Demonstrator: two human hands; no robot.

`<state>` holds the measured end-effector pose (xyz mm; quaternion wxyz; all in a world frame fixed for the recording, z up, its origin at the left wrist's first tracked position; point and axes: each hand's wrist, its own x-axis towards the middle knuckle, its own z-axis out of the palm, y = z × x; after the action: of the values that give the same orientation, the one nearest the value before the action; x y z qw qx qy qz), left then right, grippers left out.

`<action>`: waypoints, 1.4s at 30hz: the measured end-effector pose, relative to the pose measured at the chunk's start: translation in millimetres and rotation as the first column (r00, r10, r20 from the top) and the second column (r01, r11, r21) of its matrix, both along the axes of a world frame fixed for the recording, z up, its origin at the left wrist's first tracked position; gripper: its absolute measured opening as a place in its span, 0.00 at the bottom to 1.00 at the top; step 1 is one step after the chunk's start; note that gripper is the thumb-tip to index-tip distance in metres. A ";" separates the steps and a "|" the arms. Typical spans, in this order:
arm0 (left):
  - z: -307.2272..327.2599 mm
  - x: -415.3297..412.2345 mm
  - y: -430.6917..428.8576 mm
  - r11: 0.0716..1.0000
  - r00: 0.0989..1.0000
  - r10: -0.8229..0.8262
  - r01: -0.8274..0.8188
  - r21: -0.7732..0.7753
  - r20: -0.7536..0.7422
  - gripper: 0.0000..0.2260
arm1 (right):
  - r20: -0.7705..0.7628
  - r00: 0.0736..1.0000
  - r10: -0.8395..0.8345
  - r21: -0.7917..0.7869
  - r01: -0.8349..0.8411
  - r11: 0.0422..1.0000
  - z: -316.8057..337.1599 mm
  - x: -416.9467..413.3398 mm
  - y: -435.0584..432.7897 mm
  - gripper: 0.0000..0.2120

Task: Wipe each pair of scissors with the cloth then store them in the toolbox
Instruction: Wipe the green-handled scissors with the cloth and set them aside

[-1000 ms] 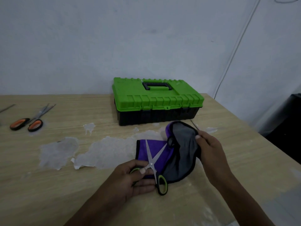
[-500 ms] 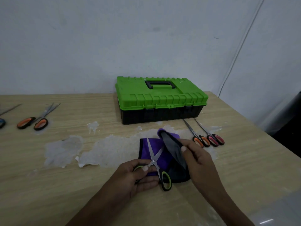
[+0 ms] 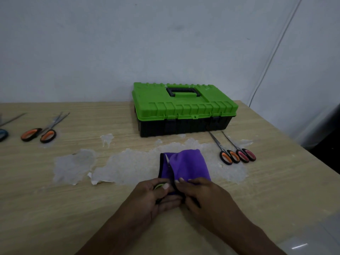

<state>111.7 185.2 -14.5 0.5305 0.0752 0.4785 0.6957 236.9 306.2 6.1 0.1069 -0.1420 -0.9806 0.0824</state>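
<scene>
Your green-handled steel scissors (image 3: 167,160) lie at lower centre of the frame, folded inside the soft purple black-edged cloth (image 3: 189,166), with only 1 blade tip showing. Your left hand (image 3: 156,197) curls its fingers round the handle; your right hand (image 3: 202,196) pinches the cloth's near edge. Expect light, stiff, sharp metal under limp fabric, so hold it by the handles. The green-lidded black plastic toolbox (image 3: 184,107) sits closed above.
</scene>
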 end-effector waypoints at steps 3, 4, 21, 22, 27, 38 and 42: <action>-0.3 -0.9 0.2 1.000 1.000 0.006 -0.007 -0.021 -0.009 0.09 | 0.003 1.000 -0.001 -0.105 0.001 0.994 -2.0 -1.0 16.1 0.21; 0.4 -1.0 -0.1 1.000 1.000 0.006 -0.006 -0.025 -0.008 0.09 | 0.004 1.000 -0.003 -0.116 0.004 0.993 -3.7 -2.7 20.4 0.22; -0.8 -0.6 0.1 1.000 1.000 0.008 -0.008 -0.004 -0.017 0.09 | -0.020 1.000 0.011 -0.025 -0.011 1.000 0.7 -8.6 13.8 0.18; -0.5 -0.5 0.0 1.000 1.000 0.021 -0.021 -0.007 -0.014 0.09 | -0.046 0.999 0.009 -0.015 -0.010 1.000 -0.4 -7.9 10.7 0.17; -1.5 -1.9 -0.7 1.000 1.000 -0.003 0.003 -0.018 -0.010 0.10 | 0.013 1.000 -0.028 -0.134 0.030 0.991 -4.4 -2.1 23.1 0.19; -2.1 -2.9 -0.6 1.000 1.000 -0.026 0.026 -0.005 0.006 0.10 | -0.094 0.996 0.006 -0.380 -0.041 0.924 6.1 -14.7 7.0 0.15; -3.4 -4.0 -0.2 1.000 1.000 -0.029 0.029 0.009 -0.001 0.10 | -0.014 0.999 0.041 -0.082 -0.042 0.996 -4.2 -17.0 8.8 0.19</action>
<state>107.6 185.0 -17.9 0.5397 0.0849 0.4744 0.6902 219.9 315.0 1.9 0.1050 -0.1255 -0.9785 0.1259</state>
